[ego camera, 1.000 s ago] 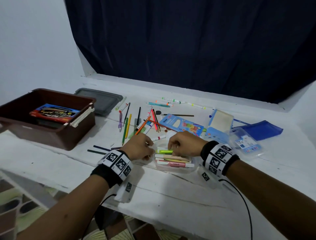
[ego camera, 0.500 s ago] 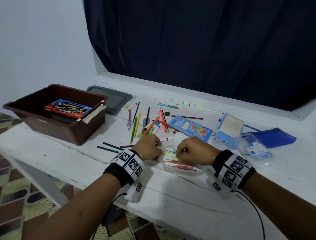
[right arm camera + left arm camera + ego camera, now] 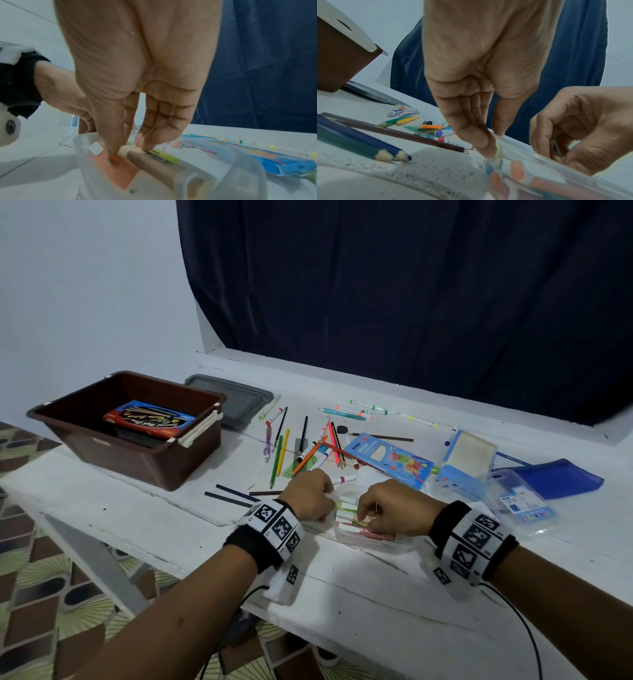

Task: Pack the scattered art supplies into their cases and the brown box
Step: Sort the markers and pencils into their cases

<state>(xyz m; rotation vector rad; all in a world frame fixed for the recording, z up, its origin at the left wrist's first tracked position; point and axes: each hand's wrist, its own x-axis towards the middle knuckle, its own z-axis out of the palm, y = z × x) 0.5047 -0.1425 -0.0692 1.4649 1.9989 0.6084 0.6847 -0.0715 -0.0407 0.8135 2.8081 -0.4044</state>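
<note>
A clear plastic case (image 3: 373,544) with several markers (image 3: 347,510) in it lies at the table's front middle. My left hand (image 3: 310,498) is at its left end, and in the left wrist view its thumb and fingers (image 3: 488,151) pinch the case's rim (image 3: 539,169). My right hand (image 3: 387,510) reaches down into the case. Its thumb and forefinger close on an orange-pink marker (image 3: 120,170), while the other fingers rest on a yellow marker (image 3: 164,157). The brown box (image 3: 144,463) stands at the left with a red and blue pencil carton (image 3: 150,419) inside.
Loose pencils and markers (image 3: 301,446) lie scattered behind my hands, with more markers (image 3: 363,409) farther back. A grey lid (image 3: 236,398) lies beside the box. To the right are a blue NEON carton (image 3: 390,458), a pale blue case (image 3: 469,460), a labelled clear case (image 3: 520,501) and a blue pouch (image 3: 561,477).
Both hands have stayed at the clear case. The green marker under my fingers now lies in the case, and my right hand has shifted onto the lower markers. The head view has turned.
</note>
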